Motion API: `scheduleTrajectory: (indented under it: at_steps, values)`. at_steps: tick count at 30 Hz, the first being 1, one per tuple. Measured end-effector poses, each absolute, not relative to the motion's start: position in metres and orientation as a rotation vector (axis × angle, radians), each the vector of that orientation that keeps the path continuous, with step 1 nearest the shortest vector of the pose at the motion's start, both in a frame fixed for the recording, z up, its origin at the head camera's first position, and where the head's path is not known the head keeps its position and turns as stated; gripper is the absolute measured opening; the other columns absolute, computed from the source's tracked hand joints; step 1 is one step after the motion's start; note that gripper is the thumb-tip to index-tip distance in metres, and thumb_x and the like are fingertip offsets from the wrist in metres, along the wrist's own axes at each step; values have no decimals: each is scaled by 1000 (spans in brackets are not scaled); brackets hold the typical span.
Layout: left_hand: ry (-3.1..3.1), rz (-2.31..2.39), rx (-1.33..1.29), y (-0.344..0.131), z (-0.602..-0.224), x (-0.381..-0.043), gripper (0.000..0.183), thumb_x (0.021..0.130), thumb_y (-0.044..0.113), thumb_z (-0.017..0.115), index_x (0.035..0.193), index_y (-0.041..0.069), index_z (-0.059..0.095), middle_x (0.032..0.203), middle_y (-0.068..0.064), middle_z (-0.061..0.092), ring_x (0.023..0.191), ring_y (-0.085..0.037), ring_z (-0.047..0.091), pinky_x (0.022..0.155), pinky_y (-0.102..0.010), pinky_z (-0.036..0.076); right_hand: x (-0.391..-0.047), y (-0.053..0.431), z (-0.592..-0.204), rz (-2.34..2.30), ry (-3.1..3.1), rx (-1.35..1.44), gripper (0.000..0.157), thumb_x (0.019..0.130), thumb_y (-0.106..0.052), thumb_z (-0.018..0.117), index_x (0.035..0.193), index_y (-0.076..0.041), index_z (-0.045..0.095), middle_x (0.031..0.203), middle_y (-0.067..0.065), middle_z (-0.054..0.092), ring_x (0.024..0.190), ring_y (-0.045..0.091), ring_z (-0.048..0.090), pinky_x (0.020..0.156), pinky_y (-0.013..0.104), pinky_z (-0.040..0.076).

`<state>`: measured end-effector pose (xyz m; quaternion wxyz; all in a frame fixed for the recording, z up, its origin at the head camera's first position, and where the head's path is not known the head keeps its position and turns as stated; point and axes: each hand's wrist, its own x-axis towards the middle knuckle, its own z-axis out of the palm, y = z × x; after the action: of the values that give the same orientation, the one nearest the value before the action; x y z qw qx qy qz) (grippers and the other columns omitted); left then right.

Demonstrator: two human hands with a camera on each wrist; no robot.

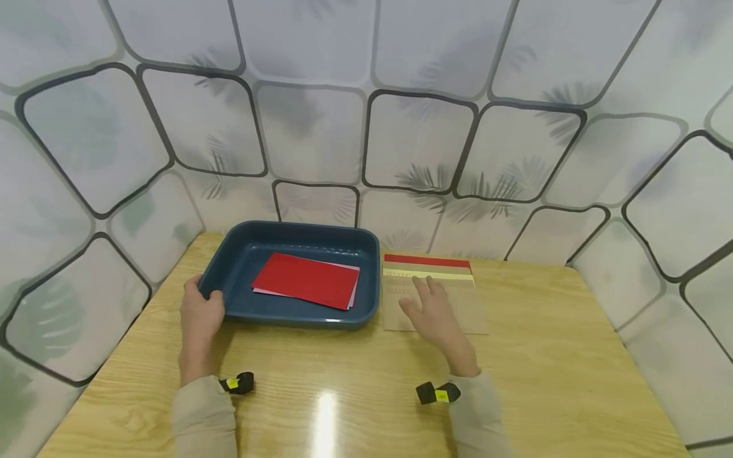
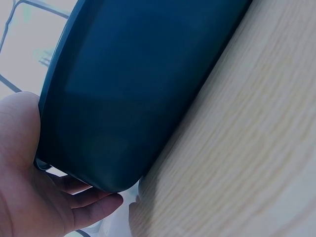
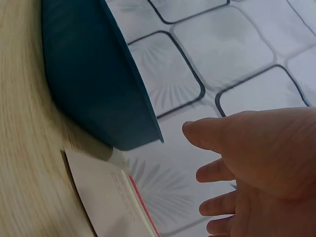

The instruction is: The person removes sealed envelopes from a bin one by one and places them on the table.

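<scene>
A dark blue tray [image 1: 298, 320] stands on the table near the wall. My left hand [image 1: 199, 317] grips its left end, with the thumb at the rim and the fingers around the outer side in the left wrist view. Inside the tray lies a red envelope [image 1: 306, 281], with white paper edges showing beneath it. Right of the tray is a staggered stack of paper envelopes, a beige one [image 1: 397, 312] on top and yellow [image 1: 466, 277], tan and red edges behind. Over this stack hovers my right hand [image 1: 438, 321], fingers spread, holding nothing.
The wooden table [image 1: 275, 394] ends at a patterned wall covering [image 1: 321, 140] behind the tray, which also closes in on both sides. Each wrist bears a black strap with a small yellow mark. The tray's right wall stands close beside the envelope stack.
</scene>
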<state>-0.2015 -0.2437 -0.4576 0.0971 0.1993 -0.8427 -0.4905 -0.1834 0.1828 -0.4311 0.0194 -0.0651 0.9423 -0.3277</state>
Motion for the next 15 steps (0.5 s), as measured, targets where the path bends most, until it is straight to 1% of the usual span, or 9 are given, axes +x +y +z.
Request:
scheduleTrajectory:
  at_steps: [3, 7, 12, 15]
  values:
    - [-2497, -1440, 587, -244, -456, -201, 60, 96, 13, 38, 152, -4, 23, 148, -37, 35, 137, -50, 35, 111, -60, 29, -182, 173, -429, -1014, 2915, -245, 64, 101, -31, 55, 151, 2, 34, 157, 34, 20, 146, 52, 12, 113, 67, 17]
    - [-2486, -1416, 584, -243, -456, -201, 59, 95, 13, 39, 150, -5, 26, 145, -37, 38, 135, -51, 37, 111, -60, 29, -182, 161, -427, -989, 2941, -325, 62, 98, -27, 59, 150, 0, 38, 155, 33, 26, 146, 49, 18, 113, 65, 21]
    - [-2480, -1412, 583, -243, -455, -200, 59, 95, 13, 39, 150, -5, 27, 146, -37, 38, 135, -50, 37, 111, -60, 29, -189, 141, -426, -884, 3003, -492, 61, 95, -23, 65, 147, -1, 43, 150, 28, 37, 143, 45, 29, 113, 58, 30]
    - [-2480, -1411, 580, -243, -455, -200, 59, 95, 12, 39, 150, -6, 27, 145, -37, 39, 135, -51, 37, 111, -60, 29, -194, 127, -424, -822, 2976, -604, 61, 94, -23, 67, 147, -3, 43, 151, 25, 37, 142, 41, 32, 112, 53, 35]
